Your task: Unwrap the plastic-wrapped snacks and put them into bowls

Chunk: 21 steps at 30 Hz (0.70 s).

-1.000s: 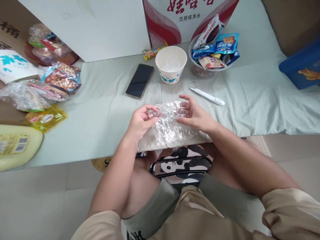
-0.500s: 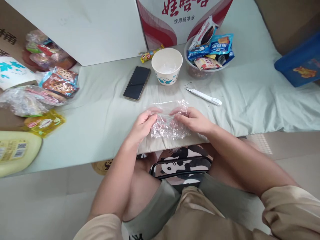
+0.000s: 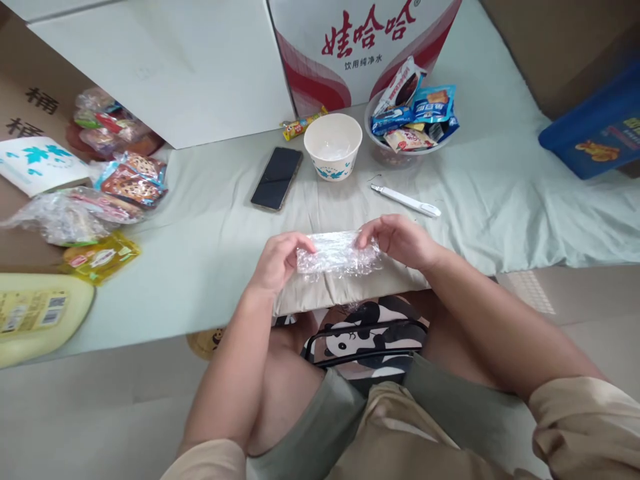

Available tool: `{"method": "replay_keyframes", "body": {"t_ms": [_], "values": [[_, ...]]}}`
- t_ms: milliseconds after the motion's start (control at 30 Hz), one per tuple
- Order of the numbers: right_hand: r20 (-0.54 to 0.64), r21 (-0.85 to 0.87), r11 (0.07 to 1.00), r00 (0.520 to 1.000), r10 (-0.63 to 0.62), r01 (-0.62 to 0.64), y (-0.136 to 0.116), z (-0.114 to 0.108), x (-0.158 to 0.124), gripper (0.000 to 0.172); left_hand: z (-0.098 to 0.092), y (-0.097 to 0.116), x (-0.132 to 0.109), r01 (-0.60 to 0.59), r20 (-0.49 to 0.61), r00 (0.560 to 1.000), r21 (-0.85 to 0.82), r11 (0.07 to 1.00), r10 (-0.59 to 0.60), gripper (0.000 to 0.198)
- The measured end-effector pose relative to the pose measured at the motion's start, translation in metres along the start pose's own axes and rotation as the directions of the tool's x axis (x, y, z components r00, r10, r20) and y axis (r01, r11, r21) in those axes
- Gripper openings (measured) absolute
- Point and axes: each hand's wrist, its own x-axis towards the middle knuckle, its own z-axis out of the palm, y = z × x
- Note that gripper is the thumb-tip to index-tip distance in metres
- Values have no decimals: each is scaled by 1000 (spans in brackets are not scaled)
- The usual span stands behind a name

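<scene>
A crinkled clear plastic wrapper, folded into a narrow strip, spans the space between my hands near the table's front edge. My left hand pinches its left end, thumb on top. At its right end, my right hand grips the plastic between thumb and fingers. Beyond them stands a white paper bowl with a blue-green leaf print and some clear plastic inside. A white utility knife lies to the right, and a dark phone lies left of the bowl.
Behind are a round container of packaged snacks, a yellow candy packet and a red-and-white box. Snack bags and a pale yellow bottle sit left. A blue container stands right.
The wrapper's far part has been folded down toward me, making it a narrower strip. My hands have shifted slightly along its ends. The camera view has moved a little.
</scene>
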Motion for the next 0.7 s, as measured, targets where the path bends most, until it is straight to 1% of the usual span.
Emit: {"method": "replay_keyframes", "body": {"t_ms": [67,100,167,200,233,267,300,333,367,400,433,467,533,567,600,633,667,700], "values": [[-132,-130,991,991,1,-18,5,1,3,34,2,-6,2,-40,-34,998,157,987,46,16],[-184,-156,987,983,7,-36,7,2,4,36,2,-8,4,-54,-41,997,208,977,64,17],[-255,-146,988,967,10,-49,10,3,6,57,3,-13,7,-95,-76,990,234,968,116,26],[-290,-142,989,957,-6,-37,11,3,7,60,3,-15,8,-131,-121,979,234,963,163,32],[-330,-159,987,943,-35,-19,11,3,7,55,2,-16,9,-172,-179,959,247,954,219,35],[-371,-199,980,926,-75,-1,10,3,7,45,2,-18,9,-202,-238,933,275,940,270,35],[-400,-259,966,907,-128,22,10,3,7,33,2,-19,9,-213,-278,911,312,926,304,30],[-408,-331,942,893,-190,49,9,5,6,24,2,-21,8,-205,-289,905,344,916,311,25],[-391,-404,911,885,-252,81,8,6,4,18,4,-23,7,-184,-269,919,358,916,290,22],[-347,-466,877,886,-307,122,8,9,3,15,6,-26,6,-161,-226,942,348,923,249,23],[-281,-501,848,895,-348,173,9,13,1,14,10,-28,5,-144,-166,965,317,937,204,27],[-203,-500,835,906,-370,229,10,16,-1,14,14,-31,4,-134,-100,981,271,953,166,36],[-45,-395,866,935,-352,307,12,24,-3,17,22,-33,2,-122,23,992,172,977,120,56],[21,-323,892,945,-327,316,13,27,-4,20,26,-33,2,-116,67,992,141,983,108,60],[56,-272,911,950,-306,310,14,29,-4,23,29,-31,1,-111,89,991,130,985,100,58],[41,-259,919,954,-297,298,14,30,-5,25,31,-29,0,-112,92,991,137,984,100,52],[-22,-286,915,953,-303,284,13,30,-5,26,33,-27,0,-117,79,991,156,981,106,45],[-113,-335,903,940,-322,270,12,29,-5,25,34,-24,-1,-123,68,991,177,976,113,41]]}}
